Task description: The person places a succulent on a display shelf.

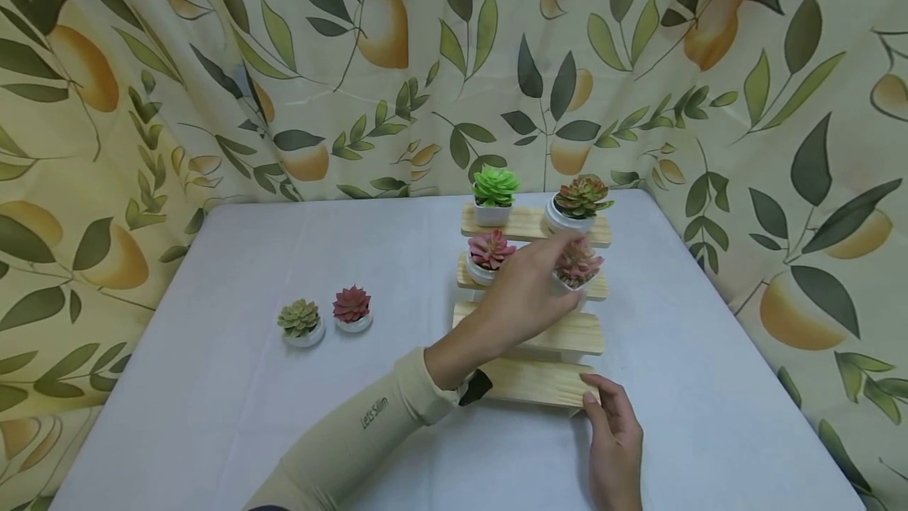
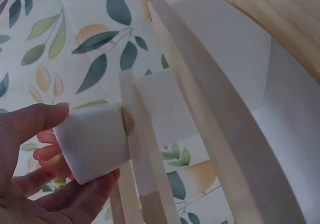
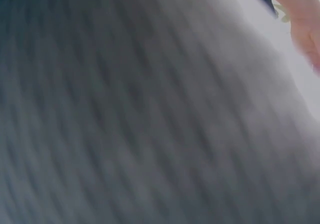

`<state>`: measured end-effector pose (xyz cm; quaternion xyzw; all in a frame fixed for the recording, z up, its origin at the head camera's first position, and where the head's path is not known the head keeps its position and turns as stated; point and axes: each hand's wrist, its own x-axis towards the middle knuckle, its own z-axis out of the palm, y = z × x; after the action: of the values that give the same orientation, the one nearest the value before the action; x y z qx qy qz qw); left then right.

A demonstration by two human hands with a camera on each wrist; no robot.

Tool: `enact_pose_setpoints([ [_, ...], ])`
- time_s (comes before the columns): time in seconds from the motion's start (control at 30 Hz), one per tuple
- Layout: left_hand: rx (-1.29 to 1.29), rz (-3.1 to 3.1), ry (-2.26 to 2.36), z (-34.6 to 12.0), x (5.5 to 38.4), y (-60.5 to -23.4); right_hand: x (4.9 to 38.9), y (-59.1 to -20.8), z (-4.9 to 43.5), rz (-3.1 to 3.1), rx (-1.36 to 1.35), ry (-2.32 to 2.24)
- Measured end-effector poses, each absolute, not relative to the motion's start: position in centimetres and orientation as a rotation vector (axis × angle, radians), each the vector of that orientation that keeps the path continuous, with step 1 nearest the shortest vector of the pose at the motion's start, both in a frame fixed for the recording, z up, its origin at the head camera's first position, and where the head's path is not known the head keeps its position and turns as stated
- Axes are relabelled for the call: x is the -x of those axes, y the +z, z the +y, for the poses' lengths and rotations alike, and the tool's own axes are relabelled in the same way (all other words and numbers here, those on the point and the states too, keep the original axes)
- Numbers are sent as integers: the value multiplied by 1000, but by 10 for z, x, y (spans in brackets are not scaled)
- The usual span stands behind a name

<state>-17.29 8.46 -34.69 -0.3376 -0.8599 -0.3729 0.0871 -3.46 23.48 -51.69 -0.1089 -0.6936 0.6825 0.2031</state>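
Note:
My left hand [image 1: 528, 290] holds a pink artificial succulent [image 1: 578, 260] by its white square pot [image 2: 92, 141], thumb and fingers on opposite sides. In the left wrist view the pot lies tilted right at the edge of a wooden board [image 2: 145, 149]. The head view has it over the right end of the second-highest step of a wooden tiered stand [image 1: 546, 383]. My right hand [image 1: 615, 436] grips the front right corner of the lowest step. In the right wrist view, blurred dark fabric fills most of the picture, with part of a hand [image 3: 302, 19] at upper right.
On the top step stand a bright green succulent [image 1: 495, 186] and a red-green one [image 1: 582, 197]. A pink succulent [image 1: 489, 251] sits left on the second step. To the left, a pale green [image 1: 299, 318] and a dark red succulent [image 1: 351, 306] stand on the white tablecloth [image 1: 234, 385].

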Motion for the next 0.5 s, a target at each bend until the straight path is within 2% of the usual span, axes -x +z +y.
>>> enact_pose_setpoints([
  [0.5, 1003, -2602, -988, 88, 172, -348, 35, -514, 233, -1936, 322, 1884],
])
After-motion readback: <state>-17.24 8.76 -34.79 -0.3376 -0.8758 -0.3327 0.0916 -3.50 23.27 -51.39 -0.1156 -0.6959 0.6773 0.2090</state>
